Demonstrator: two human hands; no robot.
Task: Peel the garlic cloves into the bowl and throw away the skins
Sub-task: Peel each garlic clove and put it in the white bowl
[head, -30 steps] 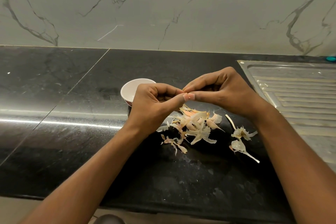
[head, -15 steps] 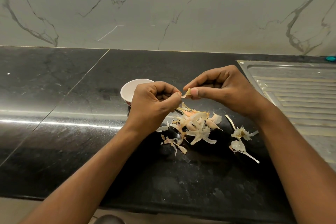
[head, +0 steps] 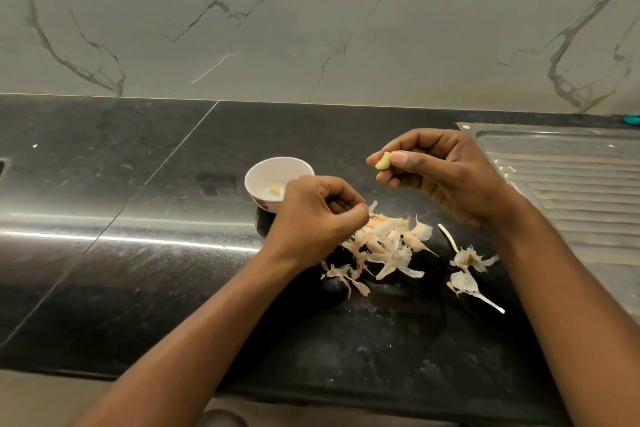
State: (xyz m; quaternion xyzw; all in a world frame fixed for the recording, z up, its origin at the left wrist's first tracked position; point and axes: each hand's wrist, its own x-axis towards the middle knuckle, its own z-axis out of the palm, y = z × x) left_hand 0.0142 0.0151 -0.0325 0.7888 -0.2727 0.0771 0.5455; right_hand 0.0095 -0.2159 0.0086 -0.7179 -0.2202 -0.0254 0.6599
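My right hand (head: 443,173) pinches a peeled, pale yellow garlic clove (head: 382,161) between thumb and fingertips, raised above the counter. My left hand (head: 311,218) is lower, its fingers curled over the left edge of a pile of garlic skins (head: 388,243). A pale sliver of skin (head: 372,205) shows at its fingertips. A small white bowl (head: 256,177) stands just behind my left hand, which hides part of its rim. One peeled clove (head: 275,188) lies inside the bowl.
Loose skin pieces and a stem (head: 467,260) lie right of the pile on the black stone counter (head: 138,270). A steel sink drainboard (head: 571,191) fills the right side. The marble wall (head: 311,28) rises behind. The counter's front edge runs below my forearms.
My hands have come apart. The right one lifted up and to the right with the peeled clove, and the left one dropped toward the skin pile, uncovering more of the bowl.
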